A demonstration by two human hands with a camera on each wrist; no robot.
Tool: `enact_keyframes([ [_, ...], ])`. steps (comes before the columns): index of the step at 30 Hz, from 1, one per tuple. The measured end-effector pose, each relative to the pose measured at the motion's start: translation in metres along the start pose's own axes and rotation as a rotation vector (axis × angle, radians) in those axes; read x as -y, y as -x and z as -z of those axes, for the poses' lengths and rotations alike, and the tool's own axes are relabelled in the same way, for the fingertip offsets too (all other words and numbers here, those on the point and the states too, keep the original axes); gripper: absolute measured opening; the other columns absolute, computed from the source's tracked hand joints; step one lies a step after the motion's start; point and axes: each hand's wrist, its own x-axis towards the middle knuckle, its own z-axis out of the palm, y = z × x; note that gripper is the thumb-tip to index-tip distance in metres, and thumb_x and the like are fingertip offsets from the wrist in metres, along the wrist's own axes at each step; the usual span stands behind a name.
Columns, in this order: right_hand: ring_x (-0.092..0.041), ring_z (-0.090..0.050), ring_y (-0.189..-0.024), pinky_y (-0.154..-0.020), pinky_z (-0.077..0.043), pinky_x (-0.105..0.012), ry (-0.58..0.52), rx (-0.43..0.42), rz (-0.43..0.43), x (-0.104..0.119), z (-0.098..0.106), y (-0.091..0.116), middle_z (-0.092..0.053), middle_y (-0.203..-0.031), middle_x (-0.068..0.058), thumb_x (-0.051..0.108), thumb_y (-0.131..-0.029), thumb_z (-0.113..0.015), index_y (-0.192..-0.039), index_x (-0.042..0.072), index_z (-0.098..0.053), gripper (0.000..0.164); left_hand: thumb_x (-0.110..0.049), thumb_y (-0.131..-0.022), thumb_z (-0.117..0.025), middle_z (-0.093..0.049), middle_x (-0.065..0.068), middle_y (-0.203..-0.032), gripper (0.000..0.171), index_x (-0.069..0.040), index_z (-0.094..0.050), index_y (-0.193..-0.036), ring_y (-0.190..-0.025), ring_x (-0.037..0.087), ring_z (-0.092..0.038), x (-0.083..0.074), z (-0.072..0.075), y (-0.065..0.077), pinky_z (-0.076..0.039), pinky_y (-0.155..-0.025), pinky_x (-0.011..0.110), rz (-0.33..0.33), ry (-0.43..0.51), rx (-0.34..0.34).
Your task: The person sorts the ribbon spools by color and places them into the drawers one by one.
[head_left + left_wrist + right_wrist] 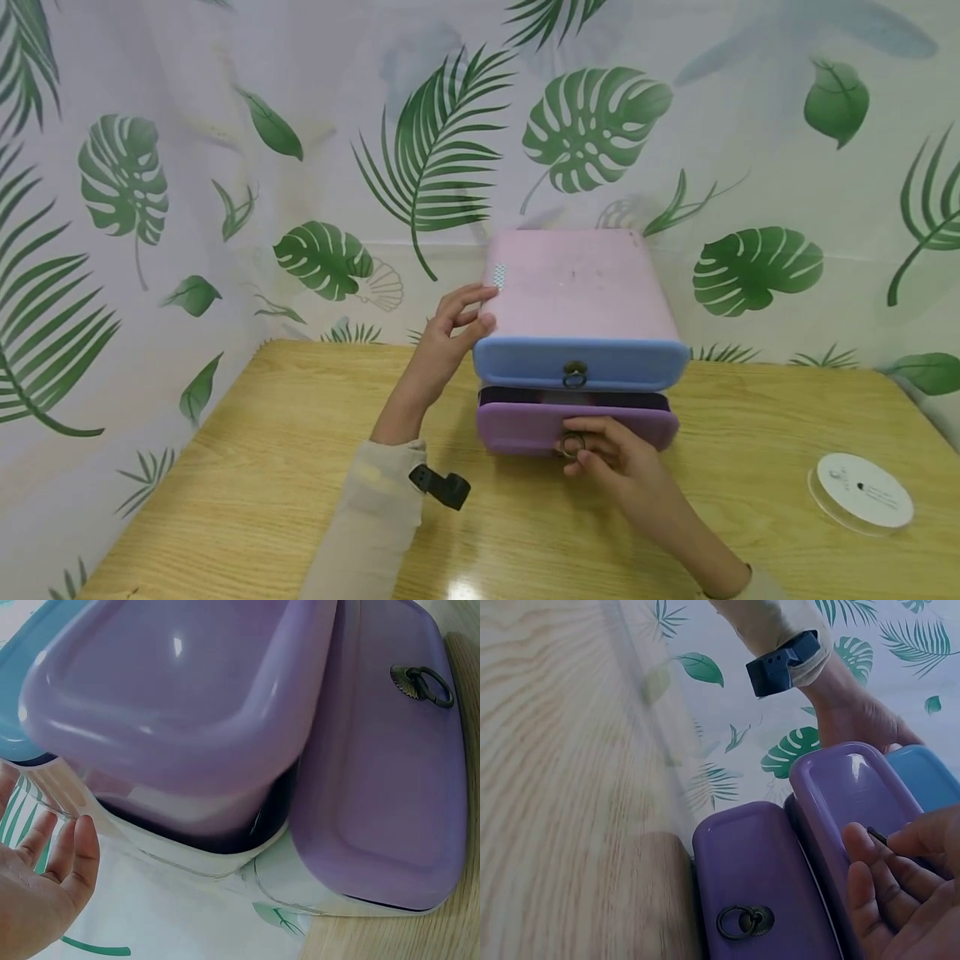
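Note:
A small drawer cabinet with a pink top (573,283) stands against the patterned cloth. Its uppermost drawer front (525,362) is blue. Below it a purple drawer (517,429) is pulled partly out, with a dark gap above its front. My right hand (630,479) pinches that drawer's metal ring pull (877,836) between thumb and finger. With relaxed fingers, my left hand (438,346) rests against the cabinet's left side and top edge. Lower down, another purple drawer (382,772) with its own ring pull (762,920) shows in both wrist views; the head view hides it.
On the right of the wooden table (247,483) lies a flat white spool (862,492). A leaf-patterned cloth (315,183) hangs behind the cabinet and along the left side. A black strap device (442,485) is on the left wrist.

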Motion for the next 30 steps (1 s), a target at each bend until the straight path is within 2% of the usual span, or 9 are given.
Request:
enact_keyframes([
  [3, -0.005, -0.068, -0.085, -0.078, -0.057, -0.024, 0.001, -0.002, -0.003, -0.003, 0.001, -0.004, -0.066, -0.107, -0.025, -0.001, -0.097, -0.051, -0.126, -0.011, -0.051, 0.030, -0.080, -0.070, -0.057, -0.026, 0.001, -0.155, 0.094, -0.017, -0.050, -0.140, -0.136, 0.035, -0.036, -0.001, 0.000, 0.002, -0.042, -0.105, 0.051, 0.005, 0.004, 0.001],
  [6, -0.004, -0.068, -0.085, -0.078, -0.057, -0.026, -0.011, -0.004, -0.005, -0.005, 0.001, -0.007, -0.065, -0.106, -0.027, -0.002, -0.097, -0.051, -0.125, -0.012, -0.050, 0.030, -0.082, -0.068, -0.056, -0.026, 0.001, -0.155, 0.098, -0.017, -0.049, -0.140, -0.137, 0.035, -0.036, -0.001, -0.001, 0.002, -0.042, -0.106, 0.051, 0.005, -0.003, 0.003],
  [16, -0.006, -0.068, -0.084, -0.075, -0.055, -0.020, 0.024, -0.017, -0.019, -0.013, 0.002, -0.011, -0.064, -0.109, -0.031, -0.001, -0.098, -0.049, -0.125, -0.009, -0.051, 0.028, -0.083, -0.068, -0.056, -0.027, 0.000, -0.155, 0.098, -0.017, -0.050, -0.140, -0.136, 0.035, -0.036, 0.000, -0.001, 0.001, -0.042, -0.105, 0.051, 0.009, -0.008, -0.002],
  [23, -0.005, -0.067, -0.086, -0.078, -0.057, -0.023, 0.004, -0.002, -0.039, -0.014, 0.001, -0.013, -0.061, -0.111, -0.034, -0.002, -0.098, -0.048, -0.127, -0.011, -0.049, 0.030, -0.083, -0.066, -0.056, -0.027, 0.000, -0.155, 0.100, -0.016, -0.050, -0.140, -0.136, 0.035, -0.037, 0.002, 0.000, 0.002, -0.043, -0.105, 0.051, 0.017, -0.009, -0.014],
  [30, -0.004, -0.067, -0.084, -0.077, -0.057, -0.024, 0.060, -0.018, -0.024, -0.015, 0.002, -0.014, -0.063, -0.109, -0.032, -0.003, -0.098, -0.049, -0.126, -0.010, -0.050, 0.029, -0.083, -0.068, -0.055, -0.026, 0.001, -0.155, 0.098, -0.016, -0.049, -0.140, -0.136, 0.035, -0.037, 0.001, -0.001, 0.001, -0.042, -0.105, 0.051, 0.003, -0.015, -0.008],
])
